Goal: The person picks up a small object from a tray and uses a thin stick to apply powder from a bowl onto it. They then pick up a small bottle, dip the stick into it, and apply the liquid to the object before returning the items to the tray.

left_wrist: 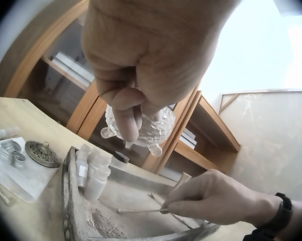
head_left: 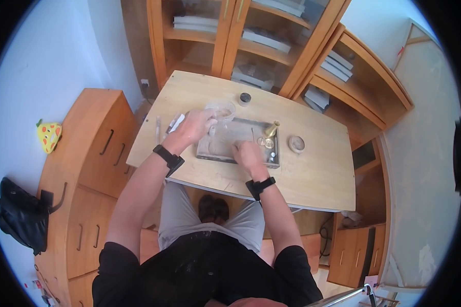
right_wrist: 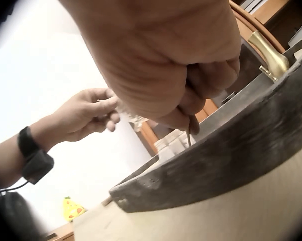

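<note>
My left hand (head_left: 193, 126) holds a clear glass bowl (left_wrist: 141, 128) with small knobbed feet, gripping it by the side. The bowl is raised above the far edge of a dark, worn tray (head_left: 223, 138). Low over the tray, my right hand (left_wrist: 211, 197) pinches a thin stick-like tool (left_wrist: 141, 211) between thumb and fingers. Its tip points at the tray's inside, near a patch of grey-brown powder (left_wrist: 103, 223). Small white bottles (left_wrist: 95, 184) stand in the tray's corner. In the head view a brass vase (head_left: 272, 128) stands at the tray's right end.
Left of the tray, a pierced metal lid (left_wrist: 42, 153) and several rings (left_wrist: 13, 154) lie on white paper (left_wrist: 21, 183). A dark-lidded jar (head_left: 245, 98) stands at the back of the table (head_left: 312, 174), and a round container (head_left: 296, 144) to the right. Glass-fronted cabinets (head_left: 230, 43) line the back.
</note>
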{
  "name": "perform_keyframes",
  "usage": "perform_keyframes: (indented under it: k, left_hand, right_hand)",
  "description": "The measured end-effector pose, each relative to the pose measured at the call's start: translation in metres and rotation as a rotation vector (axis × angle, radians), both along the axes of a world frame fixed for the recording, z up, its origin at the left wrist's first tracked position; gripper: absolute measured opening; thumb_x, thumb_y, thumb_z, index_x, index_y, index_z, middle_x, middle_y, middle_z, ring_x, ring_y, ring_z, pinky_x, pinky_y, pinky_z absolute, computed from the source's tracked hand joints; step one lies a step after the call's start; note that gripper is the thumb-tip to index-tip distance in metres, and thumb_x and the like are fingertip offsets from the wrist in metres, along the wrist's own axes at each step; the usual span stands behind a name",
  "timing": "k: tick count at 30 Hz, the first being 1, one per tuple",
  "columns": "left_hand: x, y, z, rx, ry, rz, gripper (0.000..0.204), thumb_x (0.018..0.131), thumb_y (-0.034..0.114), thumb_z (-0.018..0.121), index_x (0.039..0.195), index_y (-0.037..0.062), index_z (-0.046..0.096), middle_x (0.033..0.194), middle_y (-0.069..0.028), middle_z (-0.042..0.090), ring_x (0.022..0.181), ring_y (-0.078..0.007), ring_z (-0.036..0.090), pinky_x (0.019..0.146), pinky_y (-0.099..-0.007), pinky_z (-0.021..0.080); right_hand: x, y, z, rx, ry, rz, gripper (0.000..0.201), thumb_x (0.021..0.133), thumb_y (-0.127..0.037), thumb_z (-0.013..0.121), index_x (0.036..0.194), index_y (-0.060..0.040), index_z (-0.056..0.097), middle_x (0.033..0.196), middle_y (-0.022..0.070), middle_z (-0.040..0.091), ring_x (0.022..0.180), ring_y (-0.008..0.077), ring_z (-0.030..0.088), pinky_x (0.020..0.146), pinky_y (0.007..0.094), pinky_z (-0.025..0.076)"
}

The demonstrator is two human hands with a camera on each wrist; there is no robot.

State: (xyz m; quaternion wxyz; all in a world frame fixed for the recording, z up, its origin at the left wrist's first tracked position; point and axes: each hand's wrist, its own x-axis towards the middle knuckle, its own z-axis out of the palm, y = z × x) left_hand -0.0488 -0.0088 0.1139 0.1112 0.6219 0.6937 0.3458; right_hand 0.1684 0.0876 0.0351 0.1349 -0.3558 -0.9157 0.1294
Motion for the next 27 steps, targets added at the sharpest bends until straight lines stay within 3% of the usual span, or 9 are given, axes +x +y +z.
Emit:
perform_keyframes:
  k: [3,6,14,22,27]
  left_hand:
    - [0.002,0.007,-0.003,-0.012,0.01,-0.009,0.02,0.096,0.017,0.067,0.107,0.0008,0.069,0.094,-0.0269,0.07,0.091,-0.0457,0.066,0.08,-0.0484,0.052]
    - [0.007,0.009,-0.003,-0.026,0.02,-0.014,0.021,0.096,0.019,0.068,0.107,0.0017,0.069,0.095,-0.0262,0.07,0.092,-0.0454,0.066,0.081,-0.0491,0.052]
    - [0.008,0.009,-0.005,-0.03,-0.007,-0.029,0.021,0.096,0.02,0.069,0.108,0.0026,0.07,0.096,-0.0264,0.07,0.093,-0.0456,0.067,0.081,-0.0498,0.052]
    - [0.014,0.012,-0.006,-0.013,0.023,-0.036,0.023,0.096,0.02,0.068,0.111,0.002,0.069,0.099,-0.0288,0.069,0.096,-0.0466,0.066,0.083,-0.0495,0.052]
    - [0.013,0.013,-0.008,-0.029,0.011,-0.045,0.024,0.096,0.02,0.068,0.112,0.0018,0.069,0.1,-0.029,0.07,0.097,-0.0466,0.066,0.084,-0.0492,0.052]
  right_hand:
    - [0.003,-0.022,-0.014,-0.003,0.009,0.029,0.023,0.093,-0.023,0.062,0.093,-0.005,0.076,0.087,0.0226,0.072,0.083,0.0429,0.07,0.077,0.0504,0.056]
    - [0.01,-0.036,0.003,0.006,0.048,-0.03,0.022,0.092,-0.023,0.063,0.088,-0.0051,0.076,0.085,0.022,0.072,0.082,0.0424,0.07,0.076,0.0501,0.056]
    - [0.053,-0.004,0.001,0.149,-0.091,-0.268,0.018,0.088,-0.016,0.061,0.082,-0.0062,0.075,0.078,0.0221,0.072,0.076,0.0417,0.072,0.067,0.0512,0.057]
    - [-0.004,-0.055,-0.026,0.062,0.03,-0.126,0.018,0.084,-0.016,0.062,0.077,-0.0067,0.076,0.078,0.0223,0.072,0.074,0.0413,0.072,0.067,0.0498,0.058]
    - [-0.011,-0.066,-0.004,0.076,0.006,-0.085,0.019,0.084,-0.015,0.061,0.077,-0.005,0.076,0.078,0.0232,0.072,0.076,0.0405,0.073,0.068,0.0497,0.059]
